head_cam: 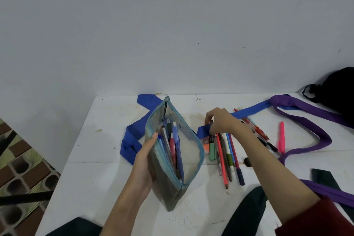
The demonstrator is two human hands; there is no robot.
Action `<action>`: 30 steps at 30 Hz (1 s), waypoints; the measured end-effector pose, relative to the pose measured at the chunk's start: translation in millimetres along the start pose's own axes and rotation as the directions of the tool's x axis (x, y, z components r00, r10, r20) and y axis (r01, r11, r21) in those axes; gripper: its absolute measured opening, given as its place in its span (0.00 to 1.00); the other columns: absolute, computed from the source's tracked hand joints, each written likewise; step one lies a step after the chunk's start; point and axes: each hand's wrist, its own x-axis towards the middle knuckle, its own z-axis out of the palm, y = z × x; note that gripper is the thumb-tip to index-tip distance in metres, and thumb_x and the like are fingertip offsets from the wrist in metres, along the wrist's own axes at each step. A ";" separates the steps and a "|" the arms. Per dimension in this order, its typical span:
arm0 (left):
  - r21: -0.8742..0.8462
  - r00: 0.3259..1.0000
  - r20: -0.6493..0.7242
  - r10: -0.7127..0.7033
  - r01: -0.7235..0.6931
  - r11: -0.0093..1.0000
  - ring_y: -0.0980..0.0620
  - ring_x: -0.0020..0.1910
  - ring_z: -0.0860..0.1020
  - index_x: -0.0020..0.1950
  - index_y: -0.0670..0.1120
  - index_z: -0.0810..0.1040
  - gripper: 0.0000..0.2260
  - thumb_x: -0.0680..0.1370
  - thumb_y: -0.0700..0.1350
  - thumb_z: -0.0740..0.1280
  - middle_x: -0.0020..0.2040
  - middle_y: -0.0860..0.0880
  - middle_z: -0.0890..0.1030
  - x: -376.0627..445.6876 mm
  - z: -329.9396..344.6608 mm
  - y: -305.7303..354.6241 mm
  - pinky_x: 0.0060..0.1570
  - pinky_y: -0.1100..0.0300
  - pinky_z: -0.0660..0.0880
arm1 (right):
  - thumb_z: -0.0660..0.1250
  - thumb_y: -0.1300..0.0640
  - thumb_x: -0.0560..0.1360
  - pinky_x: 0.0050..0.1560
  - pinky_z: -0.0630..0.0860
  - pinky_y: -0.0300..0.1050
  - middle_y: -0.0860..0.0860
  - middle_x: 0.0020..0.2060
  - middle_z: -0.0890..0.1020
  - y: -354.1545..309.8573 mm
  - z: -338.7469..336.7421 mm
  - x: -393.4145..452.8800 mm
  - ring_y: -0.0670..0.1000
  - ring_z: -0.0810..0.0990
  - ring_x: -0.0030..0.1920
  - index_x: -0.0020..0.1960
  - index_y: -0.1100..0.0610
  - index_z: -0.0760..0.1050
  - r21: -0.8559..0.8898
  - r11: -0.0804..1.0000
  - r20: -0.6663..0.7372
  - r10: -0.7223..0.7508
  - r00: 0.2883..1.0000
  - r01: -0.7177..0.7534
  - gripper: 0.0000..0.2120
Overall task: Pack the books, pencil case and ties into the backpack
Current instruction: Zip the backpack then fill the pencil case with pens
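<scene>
Several pens (226, 154) lie lengthwise beneath the right hand (223, 120), its fingers pinching their far ends; just left, the left hand (146, 156) grips the gaping pencil case (173, 151).

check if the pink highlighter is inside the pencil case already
No, the pink highlighter lies on the white table, well right of the open pencil case.

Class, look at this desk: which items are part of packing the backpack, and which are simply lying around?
Part of the job:
pencil case, held open by the left hand
loose pens, gathered by the right hand
blue tie
purple tie
dark green tie
black backpack

Lying about:
patterned floor tiles
white table
</scene>
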 end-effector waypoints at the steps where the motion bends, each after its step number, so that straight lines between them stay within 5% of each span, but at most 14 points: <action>1: 0.001 1.000 0.002 0.000 0.000 1.000 0.47 0.51 0.80 0.55 0.52 0.79 0.17 0.69 0.57 0.64 0.46 0.49 0.85 0.5 -0.3 -0.4 0.52 0.49 0.76 | 0.68 0.69 0.69 0.39 0.72 0.40 0.54 0.49 0.78 0.6 -0.5 0.6 0.51 0.75 0.43 0.48 0.60 0.79 -0.018 1.000 -0.015 0.001 1.000 -0.001 0.10; 4: 0.014 1.000 0.006 -0.006 0.006 1.000 0.47 0.50 0.80 0.51 0.53 0.79 0.13 0.72 0.56 0.64 0.47 0.48 0.85 3.0 3.1 1.8 0.52 0.49 0.76 | 0.68 0.67 0.70 0.31 0.66 0.33 0.51 0.43 0.76 0.0 -9.3 3.9 0.49 0.73 0.40 0.47 0.61 0.81 -0.037 0.999 -0.049 -0.032 0.998 0.030 0.07; 7: 0.032 1.000 0.005 0.011 -0.011 0.999 0.48 0.50 0.80 0.49 0.54 0.78 0.10 0.75 0.56 0.62 0.47 0.48 0.83 10.6 11.4 8.2 0.47 0.52 0.76 | 0.66 0.66 0.70 0.30 0.66 0.34 0.49 0.35 0.75 0.9 -25.9 14.3 0.52 0.75 0.40 0.49 0.62 0.81 0.118 0.993 -0.309 0.013 0.951 0.025 0.09; 9: 0.039 1.000 0.000 0.006 -0.006 0.999 0.47 0.51 0.79 0.50 0.54 0.78 0.11 0.74 0.58 0.62 0.49 0.48 0.83 18.6 17.6 13.7 0.47 0.51 0.76 | 0.64 0.69 0.71 0.35 0.77 0.42 0.56 0.43 0.80 -1.9 -35.9 21.1 0.57 0.80 0.40 0.54 0.62 0.77 0.424 0.904 -0.416 0.141 0.898 0.054 0.12; 12: 0.006 1.000 -0.020 -0.016 0.016 1.000 0.44 0.54 0.78 0.54 0.53 0.78 0.16 0.71 0.59 0.64 0.53 0.46 0.81 31.3 22.3 17.0 0.53 0.48 0.75 | 0.60 0.70 0.73 0.46 0.78 0.48 0.58 0.64 0.75 -4.1 -38.7 24.1 0.56 0.78 0.53 0.70 0.54 0.64 0.607 0.788 -0.243 0.058 0.968 0.105 0.27; 15: -0.005 0.999 -0.022 -0.033 0.033 0.999 0.44 0.55 0.78 0.56 0.51 0.80 0.18 0.73 0.60 0.64 0.53 0.46 0.82 38.7 19.5 14.6 0.56 0.46 0.74 | 0.61 0.66 0.73 0.33 0.73 0.35 0.58 0.56 0.79 2.9 -25.4 17.9 0.52 0.78 0.43 0.65 0.59 0.69 0.522 0.851 -0.229 0.078 0.970 0.054 0.20; 17: 0.000 0.999 -0.020 -0.043 0.043 0.999 0.44 0.55 0.79 0.58 0.50 0.80 0.20 0.72 0.60 0.64 0.53 0.46 0.83 40.3 15.5 12.5 0.54 0.48 0.75 | 0.63 0.58 0.74 0.35 0.74 0.39 0.55 0.42 0.81 5.7 -9.6 11.6 0.52 0.78 0.38 0.50 0.64 0.75 0.298 0.953 -0.216 0.116 0.969 -0.048 0.10; 19: 0.011 0.999 -0.015 -0.049 0.049 0.999 0.44 0.54 0.79 0.59 0.50 0.79 0.21 0.72 0.60 0.63 0.53 0.46 0.83 39.4 13.0 10.7 0.52 0.49 0.76 | 0.64 0.44 0.75 0.39 0.74 0.45 0.51 0.35 0.76 4.6 12.7 5.7 0.53 0.77 0.39 0.42 0.60 0.71 -0.006 0.992 -0.139 0.127 0.982 -0.129 0.18; 21: 0.006 0.999 -0.011 -0.046 0.046 0.999 0.44 0.54 0.79 0.60 0.50 0.78 0.20 0.74 0.59 0.62 0.54 0.46 0.83 37.6 12.5 10.1 0.52 0.49 0.76 | 0.63 0.38 0.74 0.41 0.72 0.45 0.52 0.38 0.76 -5.2 29.1 -1.4 0.54 0.77 0.42 0.45 0.57 0.70 -0.155 0.976 -0.154 0.131 0.979 -0.155 0.21; 24: 0.006 0.999 0.005 -0.039 0.039 0.999 0.44 0.55 0.79 0.61 0.50 0.78 0.21 0.73 0.59 0.62 0.55 0.45 0.82 33.5 12.5 8.8 0.54 0.48 0.75 | 0.63 0.45 0.76 0.42 0.70 0.45 0.54 0.47 0.79 -18.9 33.0 -6.7 0.55 0.76 0.45 0.50 0.58 0.70 -0.219 0.962 -0.222 0.115 0.968 -0.164 0.16; 28: 0.014 0.999 0.031 -0.030 0.030 0.999 0.46 0.55 0.79 0.59 0.51 0.78 0.23 0.69 0.60 0.63 0.54 0.47 0.83 31.1 13.1 7.1 0.52 0.49 0.76 | 0.61 0.49 0.76 0.35 0.70 0.42 0.51 0.32 0.73 -22.8 12.2 -17.3 0.51 0.74 0.35 0.37 0.58 0.67 0.180 0.972 -0.321 0.204 0.925 -0.152 0.15; 30: 0.022 0.999 0.043 -0.010 0.009 1.000 0.46 0.55 0.79 0.59 0.51 0.79 0.23 0.68 0.60 0.63 0.52 0.48 0.83 30.9 14.1 6.3 0.51 0.50 0.76 | 0.61 0.52 0.74 0.30 0.66 0.41 0.51 0.26 0.70 -24.9 -9.9 -31.4 0.50 0.69 0.28 0.32 0.59 0.66 0.446 0.895 -0.499 0.265 0.825 -0.017 0.15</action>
